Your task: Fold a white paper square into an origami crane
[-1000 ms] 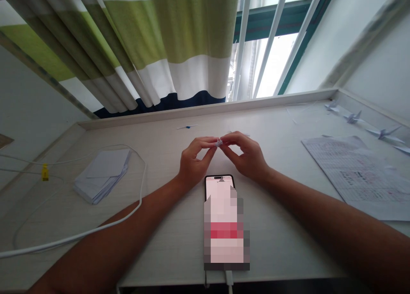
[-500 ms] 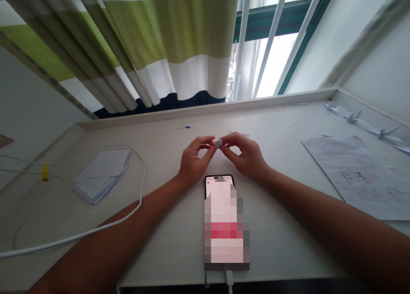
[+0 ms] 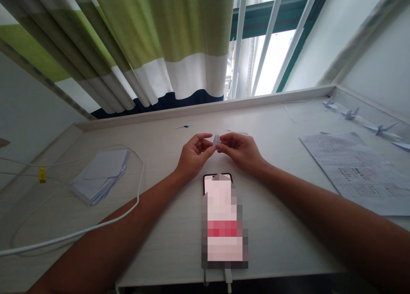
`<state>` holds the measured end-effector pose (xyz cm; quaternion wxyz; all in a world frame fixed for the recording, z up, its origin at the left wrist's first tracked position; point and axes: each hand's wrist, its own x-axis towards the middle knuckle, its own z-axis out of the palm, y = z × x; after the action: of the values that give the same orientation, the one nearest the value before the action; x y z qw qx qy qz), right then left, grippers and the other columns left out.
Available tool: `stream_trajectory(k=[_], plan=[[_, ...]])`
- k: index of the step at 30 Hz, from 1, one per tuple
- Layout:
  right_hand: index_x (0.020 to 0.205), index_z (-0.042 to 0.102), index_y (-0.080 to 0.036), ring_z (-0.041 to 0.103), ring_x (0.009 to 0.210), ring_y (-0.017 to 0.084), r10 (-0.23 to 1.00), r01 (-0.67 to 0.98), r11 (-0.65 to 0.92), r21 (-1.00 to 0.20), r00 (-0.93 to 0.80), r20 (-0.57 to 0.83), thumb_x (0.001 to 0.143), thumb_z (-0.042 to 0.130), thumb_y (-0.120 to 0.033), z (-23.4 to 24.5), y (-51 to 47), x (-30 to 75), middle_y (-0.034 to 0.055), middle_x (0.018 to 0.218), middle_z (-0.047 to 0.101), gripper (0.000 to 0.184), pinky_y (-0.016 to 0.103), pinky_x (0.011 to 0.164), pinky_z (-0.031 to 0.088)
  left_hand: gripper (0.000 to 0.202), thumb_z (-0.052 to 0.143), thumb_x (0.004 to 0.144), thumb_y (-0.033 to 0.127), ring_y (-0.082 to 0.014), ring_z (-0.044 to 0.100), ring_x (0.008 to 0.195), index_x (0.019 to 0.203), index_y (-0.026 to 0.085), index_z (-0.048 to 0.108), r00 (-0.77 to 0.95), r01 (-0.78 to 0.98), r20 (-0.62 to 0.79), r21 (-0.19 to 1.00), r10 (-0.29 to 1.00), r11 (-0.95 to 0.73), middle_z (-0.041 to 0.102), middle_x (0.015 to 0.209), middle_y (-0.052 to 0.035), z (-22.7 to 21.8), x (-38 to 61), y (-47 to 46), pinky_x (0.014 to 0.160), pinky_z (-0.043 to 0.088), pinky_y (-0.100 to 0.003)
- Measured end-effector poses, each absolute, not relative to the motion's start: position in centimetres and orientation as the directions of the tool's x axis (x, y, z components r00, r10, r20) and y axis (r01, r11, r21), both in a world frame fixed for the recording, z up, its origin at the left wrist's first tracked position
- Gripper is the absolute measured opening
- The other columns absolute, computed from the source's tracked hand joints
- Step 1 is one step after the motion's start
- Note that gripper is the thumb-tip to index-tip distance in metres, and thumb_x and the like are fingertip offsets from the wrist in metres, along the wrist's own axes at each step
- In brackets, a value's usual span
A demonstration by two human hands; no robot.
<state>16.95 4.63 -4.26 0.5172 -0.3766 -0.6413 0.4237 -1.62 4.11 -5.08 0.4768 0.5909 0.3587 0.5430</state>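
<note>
Between my two hands, above the middle of the desk, a small folded piece of white paper (image 3: 216, 141) stands upright with a pointed top. My left hand (image 3: 196, 154) pinches its lower left side with the thumb, fingers curled behind. On the other side, my right hand (image 3: 241, 150) grips its lower edge between thumb and forefinger. Just below the hands lies a phone (image 3: 222, 225) with a blurred screen and a cable at its bottom end.
A stack of white paper sheets (image 3: 101, 174) lies left, near a white cable (image 3: 121, 217) crossing over my left forearm. At right are a written sheet (image 3: 355, 170) and several folded paper cranes (image 3: 381, 129). A thin item with a blue part (image 3: 186, 126) lies behind my hands.
The folded paper has turned from lying slanted to standing upright between my fingers. My left fingers have shifted slightly, and the whole view has moved a little.
</note>
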Motion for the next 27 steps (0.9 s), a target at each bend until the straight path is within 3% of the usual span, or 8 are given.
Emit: stream_trajectory(k=[6,10,19,27], plan=[[0.099,0.072,-0.019,0.074,0.073,0.021,0.929,0.012,0.326,-0.945,-0.187,0.318,0.073,0.088,-0.054,-4.04,4.59,16.86,0.0041,0.077,0.075,0.047,0.039,0.074,0.062,0.041,0.088,0.075,0.036,-0.0157,0.073,0.080,0.107,0.019,0.067,0.144,-0.092,0.268,0.962,0.953,-0.257,0.074,0.083,-0.0021,-4.91,-1.60,4.14,0.079,0.058,-0.032],[0.100,0.070,-0.019,0.072,0.071,0.020,0.913,0.057,0.384,-0.921,-0.169,0.371,0.078,0.085,-0.051,-3.76,4.37,16.65,0.0035,0.076,0.074,0.042,0.037,0.072,0.060,0.040,0.088,0.074,0.038,-0.0153,0.072,0.079,0.100,0.019,0.065,0.070,-0.093,0.275,0.959,0.959,-0.269,0.074,0.084,-0.0022,-5.29,-1.36,4.04,0.078,0.058,-0.031],[0.125,0.070,-0.023,0.073,0.081,0.019,0.802,0.352,0.597,-0.721,-0.257,0.539,0.096,0.067,-0.035,-4.00,4.10,17.08,0.0052,0.095,0.078,0.031,0.038,0.084,0.060,0.045,0.092,0.069,0.038,-0.0146,0.072,0.078,0.094,0.019,0.059,0.004,-0.151,0.221,0.964,0.975,-0.217,0.071,0.083,-0.0002,-5.36,-1.14,4.07,0.079,0.060,-0.032],[0.132,0.068,-0.024,0.073,0.083,0.020,0.756,0.401,0.654,-0.641,-0.306,0.579,0.098,0.063,-0.025,-4.13,4.18,17.19,0.0061,0.100,0.078,0.034,0.038,0.083,0.061,0.046,0.094,0.065,0.037,-0.0168,0.074,0.073,0.089,0.018,0.060,-0.012,-0.222,0.184,0.958,0.983,-0.182,0.072,0.078,0.0003,-4.72,-0.89,3.85,0.076,0.061,-0.034]])
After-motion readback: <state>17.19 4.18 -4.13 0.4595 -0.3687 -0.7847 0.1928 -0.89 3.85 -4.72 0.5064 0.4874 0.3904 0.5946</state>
